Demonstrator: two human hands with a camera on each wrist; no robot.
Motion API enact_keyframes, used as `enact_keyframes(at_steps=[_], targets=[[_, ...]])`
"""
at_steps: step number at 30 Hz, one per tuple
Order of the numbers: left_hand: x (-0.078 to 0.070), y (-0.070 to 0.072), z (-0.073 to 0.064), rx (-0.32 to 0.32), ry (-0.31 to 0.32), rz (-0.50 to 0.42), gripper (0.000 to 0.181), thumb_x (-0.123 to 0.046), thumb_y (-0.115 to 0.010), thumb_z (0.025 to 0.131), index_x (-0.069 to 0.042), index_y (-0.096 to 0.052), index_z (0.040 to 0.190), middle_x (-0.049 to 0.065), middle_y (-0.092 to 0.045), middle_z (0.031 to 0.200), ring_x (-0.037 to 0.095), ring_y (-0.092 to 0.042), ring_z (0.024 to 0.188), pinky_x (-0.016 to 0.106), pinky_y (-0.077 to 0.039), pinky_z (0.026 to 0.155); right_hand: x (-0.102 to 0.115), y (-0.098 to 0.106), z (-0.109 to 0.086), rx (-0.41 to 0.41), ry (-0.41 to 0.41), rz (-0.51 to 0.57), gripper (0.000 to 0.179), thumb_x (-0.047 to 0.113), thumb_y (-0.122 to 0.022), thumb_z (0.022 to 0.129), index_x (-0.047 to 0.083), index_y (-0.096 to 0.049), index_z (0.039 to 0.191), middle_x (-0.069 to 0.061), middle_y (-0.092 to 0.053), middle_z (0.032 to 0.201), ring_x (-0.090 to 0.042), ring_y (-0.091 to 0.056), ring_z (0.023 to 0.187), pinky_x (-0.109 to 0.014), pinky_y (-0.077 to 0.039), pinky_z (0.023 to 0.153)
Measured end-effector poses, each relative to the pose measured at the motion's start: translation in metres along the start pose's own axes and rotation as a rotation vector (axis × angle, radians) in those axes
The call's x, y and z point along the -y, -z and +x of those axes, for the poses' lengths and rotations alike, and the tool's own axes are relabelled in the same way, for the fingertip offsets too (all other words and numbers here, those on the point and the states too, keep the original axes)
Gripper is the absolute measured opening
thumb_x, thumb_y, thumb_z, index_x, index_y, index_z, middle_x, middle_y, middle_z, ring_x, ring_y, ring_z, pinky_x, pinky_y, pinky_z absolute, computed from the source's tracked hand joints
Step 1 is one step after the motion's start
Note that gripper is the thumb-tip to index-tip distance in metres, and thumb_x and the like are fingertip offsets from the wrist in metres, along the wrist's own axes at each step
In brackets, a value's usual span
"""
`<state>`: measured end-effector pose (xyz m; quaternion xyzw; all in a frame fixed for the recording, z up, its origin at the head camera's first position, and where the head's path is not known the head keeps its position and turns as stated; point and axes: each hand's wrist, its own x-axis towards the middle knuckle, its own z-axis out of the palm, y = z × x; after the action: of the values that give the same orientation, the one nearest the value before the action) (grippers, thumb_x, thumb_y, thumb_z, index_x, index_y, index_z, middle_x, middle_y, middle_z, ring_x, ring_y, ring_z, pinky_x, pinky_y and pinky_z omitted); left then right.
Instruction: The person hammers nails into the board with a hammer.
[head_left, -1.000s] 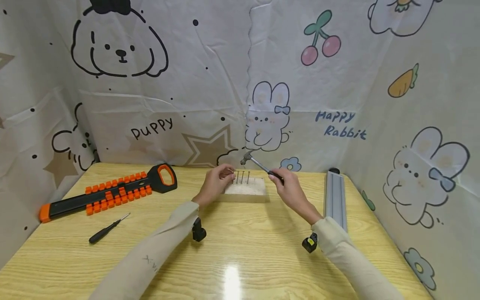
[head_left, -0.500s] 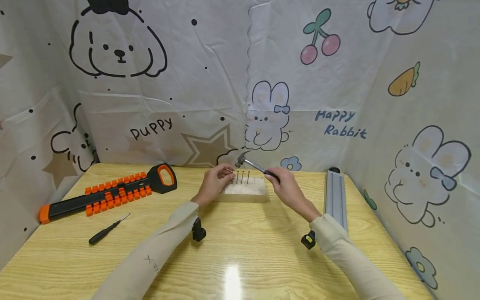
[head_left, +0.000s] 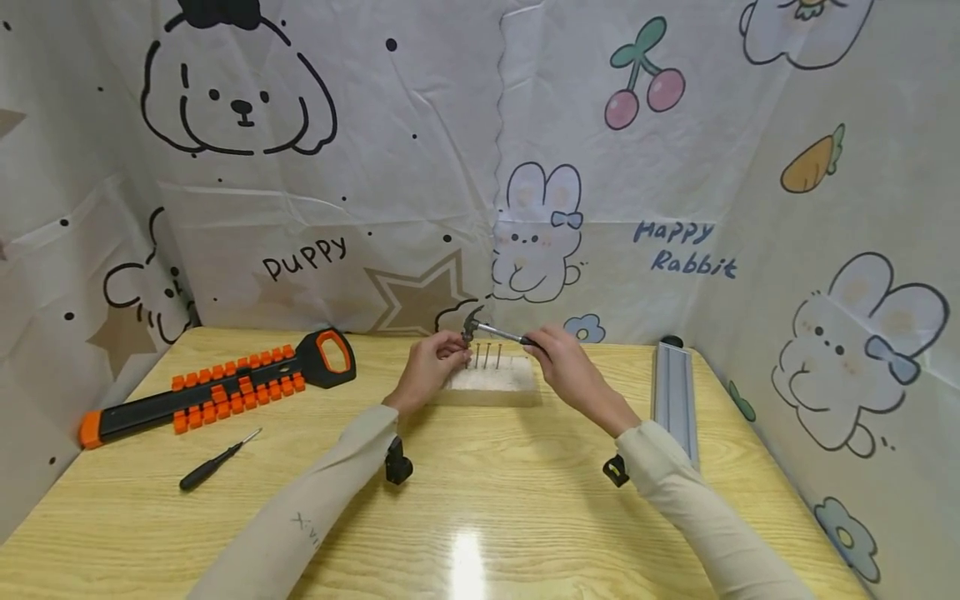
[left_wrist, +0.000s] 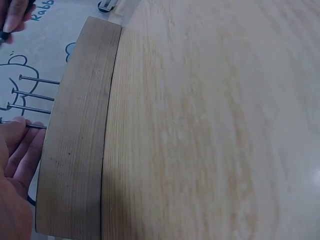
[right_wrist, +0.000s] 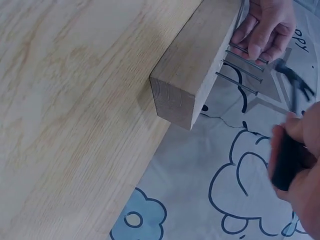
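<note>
A pale wooden block (head_left: 495, 383) lies near the back of the table, with three nails (left_wrist: 35, 94) standing upright in its top. At the left end of that row, my left hand (head_left: 429, 367) pinches another nail (left_wrist: 36, 126) between thumb and fingers, its point at the wood. My right hand (head_left: 572, 372) grips a small claw hammer (head_left: 495, 332) by its black handle (right_wrist: 287, 162). The hammer's head (head_left: 470, 325) is right at the top of the pinched nail, just above my left fingertips. In the right wrist view the head looks slightly blurred.
On the left lies a black-and-orange tool rack (head_left: 240, 383), with a screwdriver (head_left: 217, 461) in front of it. A long grey metal case (head_left: 674, 404) lies at the right. Printed cloth (head_left: 420, 192) hangs behind and beside the table (head_left: 420, 533).
The right hand has moved left, bringing the hammer's head from above the row of nails down to the pinched nail. The left hand holds its place.
</note>
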<state>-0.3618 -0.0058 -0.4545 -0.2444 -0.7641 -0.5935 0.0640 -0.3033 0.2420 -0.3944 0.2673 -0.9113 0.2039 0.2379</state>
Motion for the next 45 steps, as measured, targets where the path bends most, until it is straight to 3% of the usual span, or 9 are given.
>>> enact_keyframes(at_steps=[5, 7, 11, 13, 20, 39, 45], targets=[[0.003, 0.0, 0.0, -0.009, -0.016, 0.014, 0.016, 0.001, -0.072, 0.098, 0.008, -0.071, 0.112, 0.021, -0.076, 0.105, 0.031, -0.075, 0.093, 0.023, -0.061, 0.078, 0.004, -0.004, 0.002, -0.171, 0.034, 0.067, 0.017, 0.002, -0.064, 0.103, -0.005, -0.071, 0.117, -0.015, -0.066, 0.101, -0.027, -0.061, 0.087, -0.041, -0.053, 0.071], [0.003, 0.0, 0.0, -0.021, -0.012, 0.02, 0.016, 0.0, -0.072, 0.098, 0.008, -0.071, 0.111, 0.02, -0.076, 0.105, 0.03, -0.075, 0.093, 0.023, -0.06, 0.078, 0.006, -0.005, 0.002, -0.143, 0.012, 0.073, 0.017, 0.003, -0.063, 0.104, -0.005, -0.071, 0.117, -0.015, -0.065, 0.101, -0.027, -0.06, 0.087, -0.04, -0.053, 0.07], [0.005, -0.001, 0.001, -0.036, -0.02, 0.04, 0.012, 0.0, -0.073, 0.097, 0.006, -0.072, 0.107, 0.019, -0.077, 0.102, 0.03, -0.075, 0.091, 0.025, -0.061, 0.079, 0.009, -0.007, 0.0, 0.021, -0.069, 0.006, 0.019, 0.007, -0.061, 0.106, -0.003, -0.072, 0.117, -0.012, -0.065, 0.1, -0.023, -0.058, 0.087, -0.036, -0.051, 0.07], [0.006, -0.002, 0.0, -0.038, -0.027, 0.046, 0.011, -0.001, -0.073, 0.097, 0.006, -0.072, 0.106, 0.019, -0.077, 0.1, 0.03, -0.075, 0.089, 0.027, -0.061, 0.079, 0.009, -0.005, 0.0, 0.061, -0.092, -0.018, 0.019, 0.008, -0.061, 0.106, -0.003, -0.073, 0.116, -0.011, -0.065, 0.099, -0.022, -0.057, 0.086, -0.036, -0.05, 0.069], [0.005, -0.003, -0.001, -0.031, -0.021, 0.06, 0.012, -0.002, -0.072, 0.099, 0.006, -0.072, 0.108, 0.018, -0.076, 0.102, 0.029, -0.075, 0.091, 0.028, -0.061, 0.08, 0.012, -0.001, 0.0, 0.009, -0.064, -0.022, 0.016, 0.007, -0.063, 0.105, -0.002, -0.074, 0.114, -0.011, -0.065, 0.097, -0.024, -0.057, 0.085, -0.037, -0.05, 0.07], [0.006, -0.001, -0.003, -0.024, -0.01, 0.054, 0.012, -0.004, -0.073, 0.098, 0.004, -0.072, 0.107, 0.016, -0.076, 0.102, 0.027, -0.074, 0.091, 0.026, -0.06, 0.08, 0.008, 0.0, -0.002, 0.049, -0.07, -0.041, 0.017, 0.007, -0.063, 0.105, -0.002, -0.074, 0.115, -0.01, -0.063, 0.097, -0.022, -0.055, 0.084, -0.036, -0.049, 0.069], [0.007, -0.002, -0.002, -0.018, -0.037, 0.038, 0.013, -0.003, -0.072, 0.098, 0.005, -0.072, 0.109, 0.017, -0.077, 0.101, 0.026, -0.075, 0.089, 0.021, -0.059, 0.078, 0.007, 0.008, 0.001, -0.063, -0.01, -0.017, 0.014, 0.004, -0.064, 0.103, -0.002, -0.072, 0.113, -0.012, -0.064, 0.099, -0.024, -0.059, 0.086, -0.04, -0.053, 0.07]])
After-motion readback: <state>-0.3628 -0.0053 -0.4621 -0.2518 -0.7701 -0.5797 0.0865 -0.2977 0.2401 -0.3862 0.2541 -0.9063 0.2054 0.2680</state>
